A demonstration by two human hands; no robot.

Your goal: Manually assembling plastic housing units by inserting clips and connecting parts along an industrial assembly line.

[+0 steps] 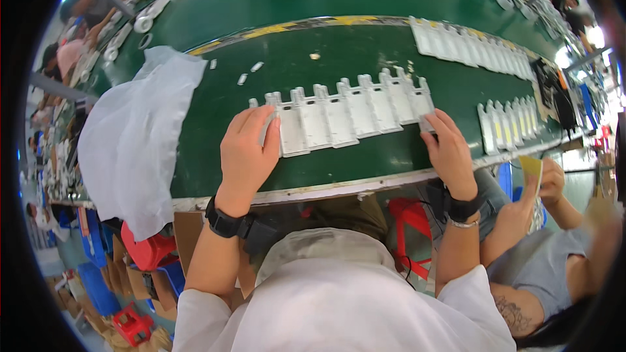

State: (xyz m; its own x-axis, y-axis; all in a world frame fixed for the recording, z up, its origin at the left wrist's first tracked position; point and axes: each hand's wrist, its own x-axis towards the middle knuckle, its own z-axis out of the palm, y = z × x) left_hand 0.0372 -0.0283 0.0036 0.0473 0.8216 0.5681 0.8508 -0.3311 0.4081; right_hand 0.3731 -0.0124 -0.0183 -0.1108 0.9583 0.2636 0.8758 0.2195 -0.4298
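Observation:
A row of white plastic housings (349, 114), several flat pieces side by side with small prongs on their far edges, lies on the green tabletop in front of me. My left hand (250, 146) grips the left end of the row, its thumb on the near side of the end piece and its fingers over the outer side. At the right end, my right hand (450, 146) has thumb and fingers closed about the last piece. The row slants slightly, its right end farther from me. Dark bands circle both my wrists.
A crumpled white plastic sheet (134, 137) hangs over the table's near edge at left. More white housings stand in rows at far right (469, 45) and near right (508, 124), the latter with yellow strips. Beside me, a co-worker's hands hold a yellow sheet (531, 168).

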